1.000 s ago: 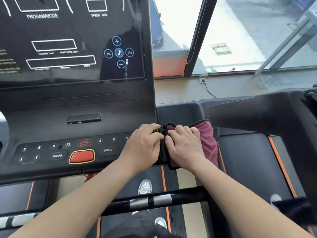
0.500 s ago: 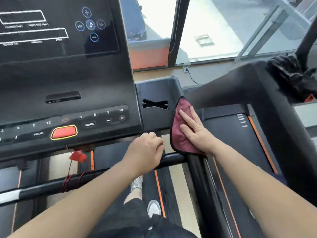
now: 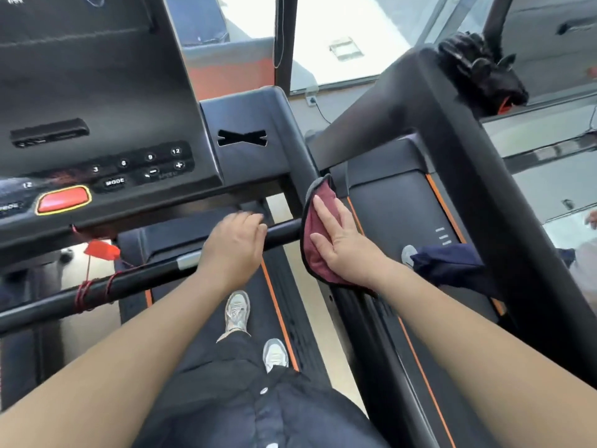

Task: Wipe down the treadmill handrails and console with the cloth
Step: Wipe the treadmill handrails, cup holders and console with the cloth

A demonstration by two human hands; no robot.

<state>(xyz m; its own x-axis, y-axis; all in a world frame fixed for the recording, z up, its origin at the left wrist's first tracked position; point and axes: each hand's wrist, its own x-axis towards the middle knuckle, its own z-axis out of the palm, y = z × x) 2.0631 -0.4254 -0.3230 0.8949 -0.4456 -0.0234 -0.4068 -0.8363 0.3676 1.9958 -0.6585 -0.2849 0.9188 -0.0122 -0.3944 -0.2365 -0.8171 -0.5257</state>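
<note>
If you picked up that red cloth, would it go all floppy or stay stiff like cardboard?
Probably floppy: the cloth bends over the handrail under the right hand. Likely light, since flat fingers alone hold it there.

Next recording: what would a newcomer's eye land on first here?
The maroon cloth, pressed flat by the right hand onto the right handrail, stands out at centre. Just left of it, the left hand grips the crossbar. The red button sits bright, low on the console at far left.

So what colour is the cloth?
The cloth is dark red with a black edge; head view.
</note>
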